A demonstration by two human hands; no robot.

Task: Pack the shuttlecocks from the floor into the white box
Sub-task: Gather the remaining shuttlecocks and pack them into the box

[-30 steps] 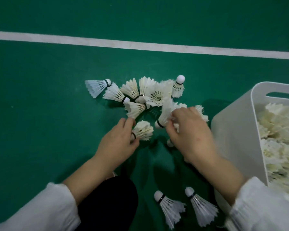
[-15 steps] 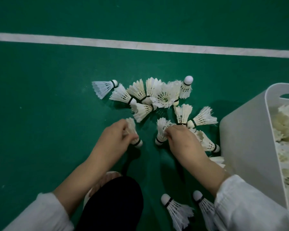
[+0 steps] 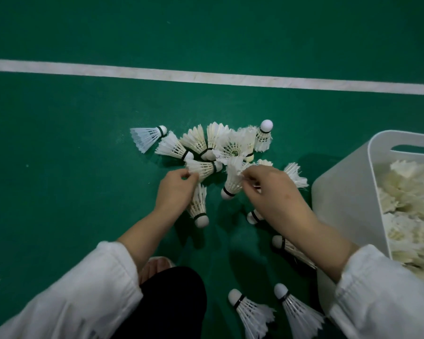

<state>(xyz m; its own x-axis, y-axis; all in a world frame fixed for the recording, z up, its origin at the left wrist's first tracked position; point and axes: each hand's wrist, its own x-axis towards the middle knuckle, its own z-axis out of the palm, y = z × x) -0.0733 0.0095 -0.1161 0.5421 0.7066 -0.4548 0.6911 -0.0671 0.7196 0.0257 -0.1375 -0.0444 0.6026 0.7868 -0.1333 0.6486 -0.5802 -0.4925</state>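
Several white shuttlecocks lie in a pile (image 3: 218,145) on the green floor ahead of me. My left hand (image 3: 175,189) holds one shuttlecock (image 3: 198,206) by its feathers, cork pointing toward me, and its fingertips touch another shuttlecock (image 3: 203,167) in the pile. My right hand (image 3: 269,189) pinches the feathers of a shuttlecock (image 3: 233,182) with its cork hanging down; more shuttlecocks (image 3: 255,216) show under that hand and wrist. The white box (image 3: 340,192) stands at the right, holding many shuttlecocks.
Two shuttlecocks (image 3: 252,311) lie near my knee at the bottom. A pale blue plastic shuttlecock (image 3: 145,138) sits at the pile's left end. A white court line (image 3: 206,77) crosses the floor beyond. My dark trouser knee (image 3: 167,302) is below my left arm.
Both hands have moved forward to the pile. My left hand still holds its shuttlecock, now cork toward me. My right hand has lifted a shuttlecock by the feathers.
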